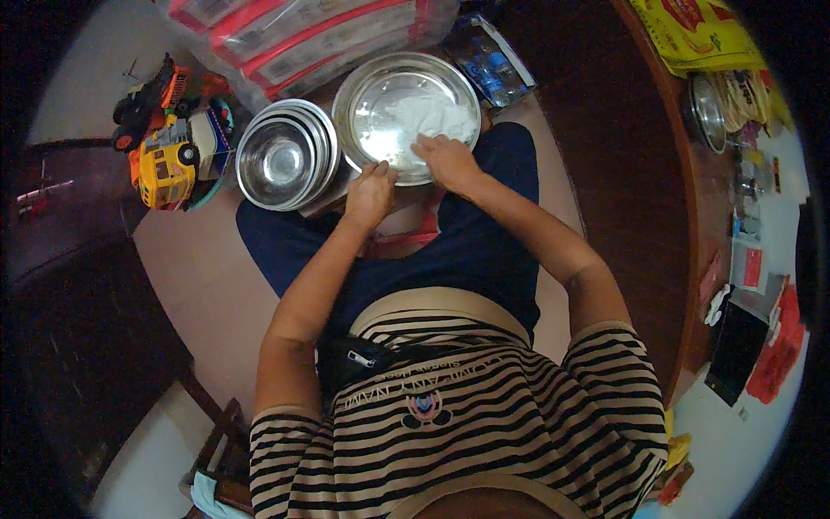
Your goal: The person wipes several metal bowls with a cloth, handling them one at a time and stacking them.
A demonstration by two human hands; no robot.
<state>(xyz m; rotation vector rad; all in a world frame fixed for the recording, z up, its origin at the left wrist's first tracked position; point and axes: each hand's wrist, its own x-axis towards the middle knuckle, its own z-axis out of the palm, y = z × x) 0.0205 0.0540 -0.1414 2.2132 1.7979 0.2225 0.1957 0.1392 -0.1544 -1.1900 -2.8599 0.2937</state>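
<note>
A wide shiny metal basin (372,99) stands in front of my knees. On its right side lies a white heap (437,115) that looks like flour. My left hand (372,195) is closed at the basin's near rim, its fingertips gripping the edge. My right hand (448,162) reaches over the near right rim, with its fingers bunched together at the lower edge of the white heap. Whatever is between those fingertips is too small to make out. Just left of the basin sits a stack of nested metal bowls (281,163).
Toy vehicles, including a yellow truck (167,173), are piled at the left. Clear plastic packages with red bands (320,43) lie behind the basin. A box of plastic bottles (495,73) stands at the far right of it. A dark wooden cabinet (622,173) rises on the right.
</note>
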